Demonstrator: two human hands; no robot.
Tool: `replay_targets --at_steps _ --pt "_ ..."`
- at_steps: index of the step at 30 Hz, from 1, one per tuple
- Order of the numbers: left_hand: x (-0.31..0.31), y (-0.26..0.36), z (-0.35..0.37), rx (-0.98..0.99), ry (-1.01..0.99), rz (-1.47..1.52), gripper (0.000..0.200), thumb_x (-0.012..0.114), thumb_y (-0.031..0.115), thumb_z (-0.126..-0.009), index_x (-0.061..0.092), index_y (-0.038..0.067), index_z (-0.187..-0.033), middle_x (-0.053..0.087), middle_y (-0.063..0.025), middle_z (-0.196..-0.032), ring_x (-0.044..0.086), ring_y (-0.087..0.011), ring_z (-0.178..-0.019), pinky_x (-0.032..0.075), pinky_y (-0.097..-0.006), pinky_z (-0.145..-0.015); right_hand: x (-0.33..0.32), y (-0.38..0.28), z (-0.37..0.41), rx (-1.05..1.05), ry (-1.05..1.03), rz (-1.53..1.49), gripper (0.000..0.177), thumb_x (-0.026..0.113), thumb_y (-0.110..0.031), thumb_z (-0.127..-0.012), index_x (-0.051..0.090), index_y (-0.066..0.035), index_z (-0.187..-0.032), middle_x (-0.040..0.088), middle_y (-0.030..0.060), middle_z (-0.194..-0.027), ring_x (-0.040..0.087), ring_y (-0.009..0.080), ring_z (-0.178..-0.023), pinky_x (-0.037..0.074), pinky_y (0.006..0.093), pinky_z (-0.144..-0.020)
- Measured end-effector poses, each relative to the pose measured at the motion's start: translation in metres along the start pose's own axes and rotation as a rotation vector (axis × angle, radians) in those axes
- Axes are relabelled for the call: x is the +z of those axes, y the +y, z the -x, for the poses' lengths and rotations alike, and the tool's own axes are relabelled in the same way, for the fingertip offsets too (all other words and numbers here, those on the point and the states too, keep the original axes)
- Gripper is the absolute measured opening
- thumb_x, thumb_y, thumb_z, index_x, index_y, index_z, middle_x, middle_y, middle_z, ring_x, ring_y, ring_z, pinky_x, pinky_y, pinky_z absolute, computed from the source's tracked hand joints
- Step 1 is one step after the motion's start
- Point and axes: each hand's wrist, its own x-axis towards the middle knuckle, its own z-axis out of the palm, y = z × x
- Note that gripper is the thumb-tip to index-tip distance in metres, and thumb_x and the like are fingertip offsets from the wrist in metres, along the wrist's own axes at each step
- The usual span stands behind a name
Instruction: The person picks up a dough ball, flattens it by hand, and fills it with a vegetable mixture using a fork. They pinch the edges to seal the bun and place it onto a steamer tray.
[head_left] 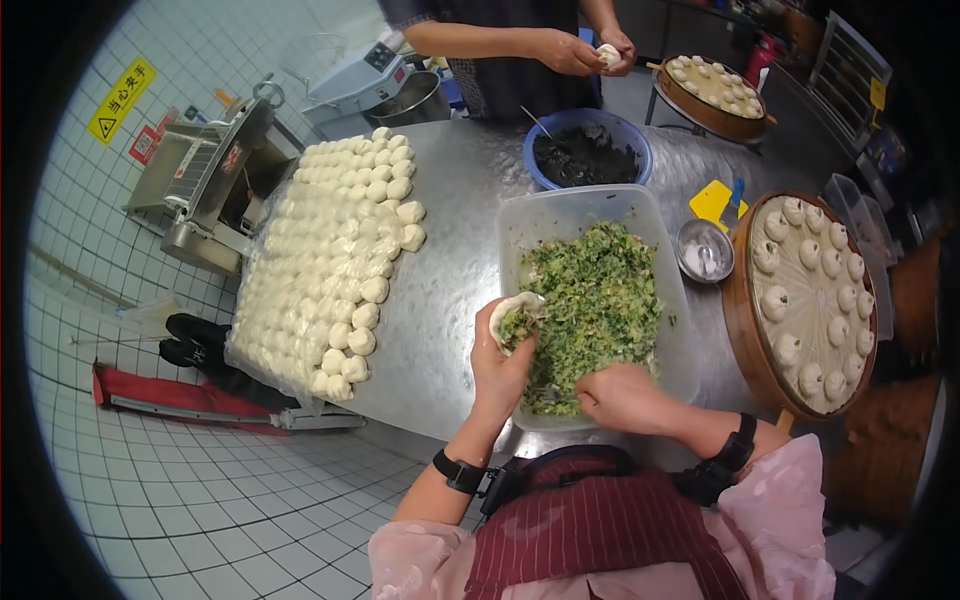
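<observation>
A round dough wrapper point(503, 308) with green filling in its hollow rests in my left hand point(500, 368), whose fingers curl round it at the left edge of the clear plastic tub point(680, 300). Chopped green filling point(595, 290) lies in the tub. My right hand point(622, 398) is closed over the near right part of the filling; what it grips is hidden beneath the fingers. Many white dough balls point(340, 240), partly under clear plastic film, cover the left side of the metal table point(440, 200).
Beyond the tub is a blue bowl point(645, 150) of dark filling. A small metal bowl point(705, 250) and yellow scraper point(710, 200) lie right of it. Steamers point(740, 300) point(705, 115) hold buns. A co-worker's hands point(590, 52) hold a dough piece at the far side.
</observation>
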Motion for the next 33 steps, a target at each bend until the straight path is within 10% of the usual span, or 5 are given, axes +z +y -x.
replay_targets --at_steps 12,16,21,28,33 --pt "-0.011 0.017 -0.009 -0.328 -0.023 0.516 0.047 0.065 0.001 -0.079 0.044 0.005 -0.121 0.056 -0.0096 -0.112 0.058 -0.0194 -0.1 0.05 -0.0332 -0.088 -0.059 0.032 0.05 0.242 0.016 -0.848 0.02 0.061 -0.017 -0.086 0.067 0.001 -0.093 0.054 -0.0068 -0.065 0.043 0.0025 -0.059 0.036 0.0223 -0.051" --pt "-0.004 0.032 -0.007 -0.542 -0.257 0.844 0.041 0.068 0.024 -0.083 0.05 0.004 -0.114 0.057 -0.0064 -0.11 0.058 -0.015 -0.093 0.051 -0.0283 -0.079 -0.068 0.013 0.062 0.157 0.265 -0.598 0.018 0.059 -0.016 -0.084 0.067 -0.005 -0.096 0.06 0.0058 -0.067 0.054 0.0114 -0.059 0.043 0.0295 -0.055" --pt "0.032 0.005 0.005 -0.514 -0.129 0.549 0.038 0.068 0.005 -0.081 0.049 0.004 -0.114 0.06 -0.0094 -0.102 0.06 -0.0139 -0.088 0.052 -0.0277 -0.071 -0.052 -0.016 0.054 -0.018 0.51 0.055 0.015 0.06 -0.013 -0.082 0.066 -0.003 -0.092 0.064 0.0173 -0.078 0.062 0.0331 -0.068 0.048 0.0382 -0.059" --pt "0.028 -0.001 0.007 -0.495 -0.104 0.542 0.043 0.064 -0.004 -0.08 0.045 0.004 -0.118 0.059 -0.0095 -0.104 0.061 -0.0168 -0.089 0.054 -0.0267 -0.073 -0.068 0.006 0.066 0.113 0.661 0.16 0.009 0.061 -0.004 -0.079 0.066 -0.002 -0.086 0.062 0.0123 -0.065 0.06 0.0251 -0.055 0.046 0.0326 -0.052" --pt "0.026 0.002 0.004 -0.639 -0.302 1.003 0.047 0.057 -0.011 -0.081 0.04 0.002 -0.123 0.056 -0.0168 -0.115 0.061 -0.027 -0.101 0.055 -0.037 -0.086 -0.019 0.046 0.024 0.08 0.115 0.579 0.006 0.058 -0.013 -0.072 0.061 -0.008 -0.071 0.062 0.0158 -0.066 0.063 0.0327 -0.063 0.049 0.0438 -0.056"
